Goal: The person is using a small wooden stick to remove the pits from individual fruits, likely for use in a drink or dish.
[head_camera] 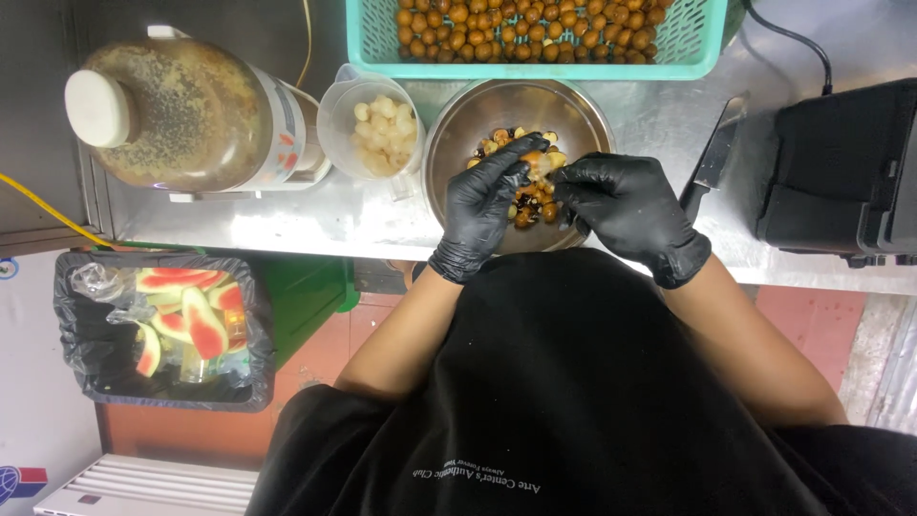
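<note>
Both hands, left hand [485, 196] and right hand [626, 203], pinch one small brown fruit [537, 162] over the metal bowl [457, 124]. Best to peel slowly, low over that bowl, so bits drop inside.

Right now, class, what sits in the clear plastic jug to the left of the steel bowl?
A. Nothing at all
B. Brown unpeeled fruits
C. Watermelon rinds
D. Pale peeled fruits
D: the clear plastic jug holds pale, whitish peeled fruits, while the brown ones fill the teal basket and the steel bowl.
</note>
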